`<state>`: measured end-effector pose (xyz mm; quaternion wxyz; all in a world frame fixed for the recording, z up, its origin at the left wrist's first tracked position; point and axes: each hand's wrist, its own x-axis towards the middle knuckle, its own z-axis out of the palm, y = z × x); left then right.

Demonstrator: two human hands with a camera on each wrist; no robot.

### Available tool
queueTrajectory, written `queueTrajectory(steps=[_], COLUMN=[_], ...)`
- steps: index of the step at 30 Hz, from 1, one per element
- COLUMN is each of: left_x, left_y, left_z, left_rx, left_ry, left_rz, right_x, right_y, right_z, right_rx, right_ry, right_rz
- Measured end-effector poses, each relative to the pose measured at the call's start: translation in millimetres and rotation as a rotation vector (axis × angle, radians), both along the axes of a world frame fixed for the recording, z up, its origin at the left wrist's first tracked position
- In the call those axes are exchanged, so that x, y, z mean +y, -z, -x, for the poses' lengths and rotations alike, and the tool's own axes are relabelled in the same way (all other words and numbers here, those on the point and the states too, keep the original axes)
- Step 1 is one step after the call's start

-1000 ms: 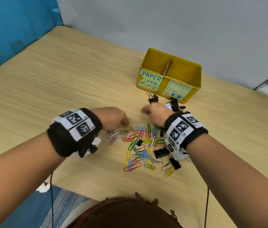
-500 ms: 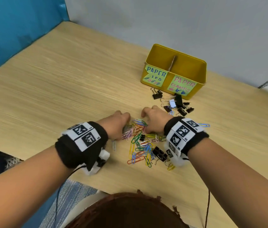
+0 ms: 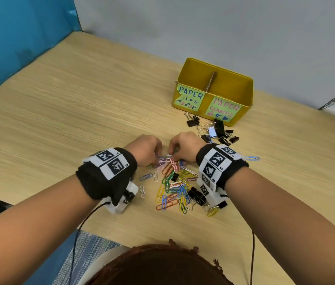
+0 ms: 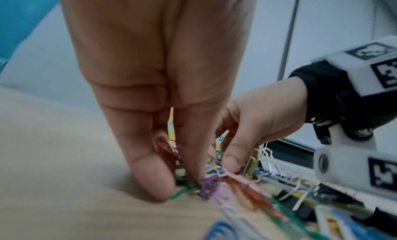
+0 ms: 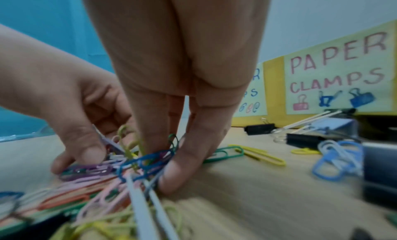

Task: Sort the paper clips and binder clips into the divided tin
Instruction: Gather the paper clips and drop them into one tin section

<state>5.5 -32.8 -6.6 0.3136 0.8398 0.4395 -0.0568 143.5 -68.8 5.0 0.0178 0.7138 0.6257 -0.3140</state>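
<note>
A heap of coloured paper clips (image 3: 172, 186) lies on the wooden table between my wrists, with black binder clips (image 3: 196, 196) mixed in. My left hand (image 3: 145, 150) and right hand (image 3: 185, 146) meet at the far end of the heap, fingers curled down and pinching a bunch of paper clips (image 4: 211, 181) (image 5: 146, 158). The yellow divided tin (image 3: 214, 91) stands beyond, labelled for paper clips on the left and paper clamps on the right. More binder clips (image 3: 219, 130) lie in front of it.
A lone blue paper clip (image 3: 252, 158) lies to the right of my right wrist. A few loose clips (image 3: 142, 190) lie left of the heap. A blue panel (image 3: 18, 38) borders the table on the left, a grey wall at the back.
Both hands have drawn together over the far end of the heap, and their fingers now pinch a bunch of paper clips. The camera has tilted, so the tin sits farther right.
</note>
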Motion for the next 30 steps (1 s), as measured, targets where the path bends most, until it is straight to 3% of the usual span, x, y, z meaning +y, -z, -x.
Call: queueTrajectory(steps=[2,6,8,11,16,20,24,26,28,30], left_x=[8,30,41,63,101,124,131,124,111,94], left_y=[3,8,1,-25,-82,-100,-86,-79,-71,-55], left_z=[0,3,-1,-18,-60,-97,-112,-105,-89,-68], left_rx=[-0.048,-0.222,-0.34,-0.518,-0.782,-0.826,-0.409,-0.313,-0.387,-0.443], left_ry=[-0.017,-0.148,-0.192,-0.197,-0.205,-0.312,-0.205,-0.161,-0.167,-0.145], left_rz=[0.04,0.376,0.458,0.456,0.334,0.118,-0.098,-0.202,-0.285,-0.286], right_x=[1,-1,2,17,63,95,114,110,97,76], right_y=[3,-3,-18,-53,-110,-122,-93,-79,-73,-71], right_z=[-12,-38,-47,-61,-81,-86,-90,-90,-87,-76], right_rx=[0.143,0.489,0.661,0.868,1.055,0.954,0.644,0.382,0.186,0.1], right_ry=[0.156,0.373,0.478,0.576,0.607,0.674,0.709,0.629,0.56,0.465], right_rz=[0.033,0.048,-0.018,-0.176,-0.488,-0.718,-0.668,-0.572,-0.614,-0.667])
